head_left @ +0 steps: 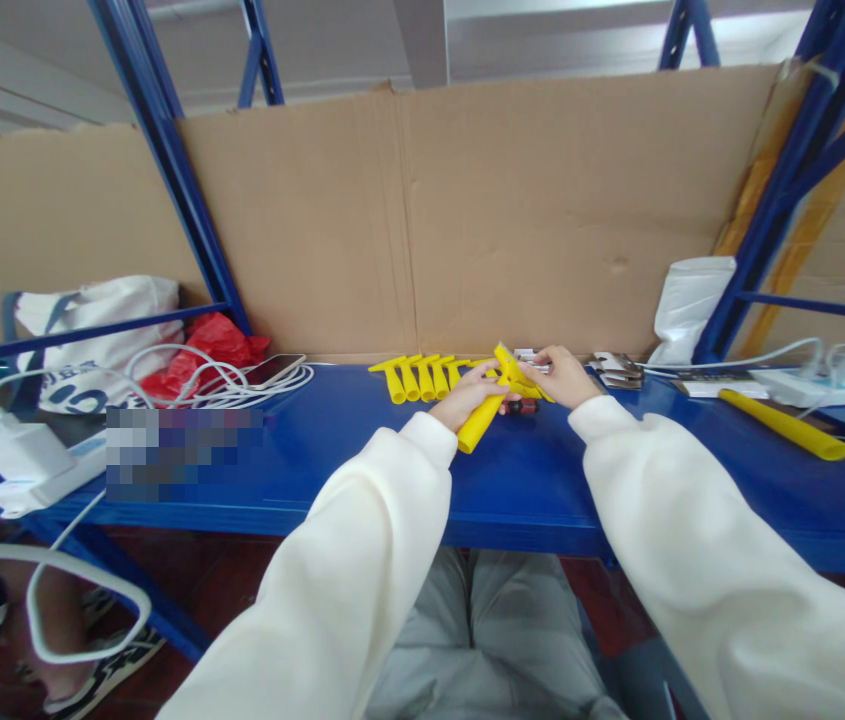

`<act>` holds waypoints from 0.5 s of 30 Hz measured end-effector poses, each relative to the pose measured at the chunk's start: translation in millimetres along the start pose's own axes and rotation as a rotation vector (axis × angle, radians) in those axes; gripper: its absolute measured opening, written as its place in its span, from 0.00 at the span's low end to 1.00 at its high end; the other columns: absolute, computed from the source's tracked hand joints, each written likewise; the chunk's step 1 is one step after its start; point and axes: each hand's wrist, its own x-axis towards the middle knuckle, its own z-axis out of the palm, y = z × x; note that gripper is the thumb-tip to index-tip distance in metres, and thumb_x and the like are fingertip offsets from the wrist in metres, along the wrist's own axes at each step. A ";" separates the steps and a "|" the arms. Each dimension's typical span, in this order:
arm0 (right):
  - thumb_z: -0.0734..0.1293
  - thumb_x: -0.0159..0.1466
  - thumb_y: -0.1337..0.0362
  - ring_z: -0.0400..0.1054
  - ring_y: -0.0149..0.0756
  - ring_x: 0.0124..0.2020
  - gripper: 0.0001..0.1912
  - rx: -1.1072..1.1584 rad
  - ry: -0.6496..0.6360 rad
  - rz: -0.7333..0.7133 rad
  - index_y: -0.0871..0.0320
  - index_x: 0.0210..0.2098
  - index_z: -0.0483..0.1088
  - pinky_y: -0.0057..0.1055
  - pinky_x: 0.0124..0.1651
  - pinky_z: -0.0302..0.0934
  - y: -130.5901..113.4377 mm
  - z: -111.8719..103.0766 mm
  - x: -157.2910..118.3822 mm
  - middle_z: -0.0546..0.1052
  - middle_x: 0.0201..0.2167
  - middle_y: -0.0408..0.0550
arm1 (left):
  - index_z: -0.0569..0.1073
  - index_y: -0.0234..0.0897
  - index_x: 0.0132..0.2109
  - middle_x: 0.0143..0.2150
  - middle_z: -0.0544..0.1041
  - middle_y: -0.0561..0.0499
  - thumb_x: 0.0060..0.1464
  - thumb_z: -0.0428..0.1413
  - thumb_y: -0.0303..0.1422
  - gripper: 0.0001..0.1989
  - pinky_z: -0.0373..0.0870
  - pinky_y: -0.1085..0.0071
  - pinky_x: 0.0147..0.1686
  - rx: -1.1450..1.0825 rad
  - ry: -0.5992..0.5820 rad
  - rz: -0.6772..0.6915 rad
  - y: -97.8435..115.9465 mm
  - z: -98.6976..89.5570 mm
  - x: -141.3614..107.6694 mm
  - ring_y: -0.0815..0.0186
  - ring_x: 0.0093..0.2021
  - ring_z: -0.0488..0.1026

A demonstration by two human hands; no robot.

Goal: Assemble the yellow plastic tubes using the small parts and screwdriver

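Observation:
My left hand (461, 400) is closed around a yellow plastic tool (476, 425) with a round hollow handle and a flat, angled head; its open handle end points down toward me. At the head end, the fingers of my right hand (568, 378) are pinched together; what lies between them is too small to make out. Just below, a screwdriver (523, 406) with a dark red and black handle rests on the blue table. Left of my hands, several similar yellow tools (426, 380) lie side by side in a row, handles toward me.
A long yellow tube (786, 425) lies on the blue table (362, 450) at right, near a white power strip (797, 385). Small packets (615, 370) and a white bag (692, 305) stand behind. White cables (272, 385) and a red bag (212, 350) are at left. Cardboard (512, 220) closes the back.

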 end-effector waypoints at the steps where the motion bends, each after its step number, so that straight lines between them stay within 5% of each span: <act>1: 0.67 0.58 0.54 0.71 0.42 0.38 0.12 -0.026 -0.022 -0.001 0.57 0.28 0.65 0.37 0.43 0.64 0.5 -1.4 -0.1 0.75 0.33 0.54 | 0.62 0.35 0.61 0.41 0.79 0.46 0.50 0.52 0.14 0.32 0.67 0.78 0.20 -0.010 0.050 0.006 1.1 1.0 -0.2 0.69 0.26 0.77; 8: 0.72 0.53 0.51 0.69 0.38 0.27 0.16 0.014 -0.436 -0.066 0.55 0.22 0.67 0.33 0.33 0.63 15.9 3.6 -4.0 0.75 0.23 0.46 | 0.60 0.37 0.63 0.48 0.77 0.43 0.52 0.50 0.15 0.32 0.67 0.78 0.20 -0.068 0.395 0.002 6.7 -2.0 4.6 0.65 0.35 0.79; 15: 0.75 0.45 0.45 0.66 0.34 0.22 0.20 0.059 -0.557 -0.131 0.54 0.21 0.70 0.31 0.25 0.56 23.0 7.0 -3.3 0.74 0.20 0.44 | 0.61 0.37 0.63 0.50 0.77 0.42 0.51 0.50 0.15 0.33 0.71 0.74 0.26 -0.084 0.476 0.034 4.5 -8.0 8.4 0.63 0.37 0.79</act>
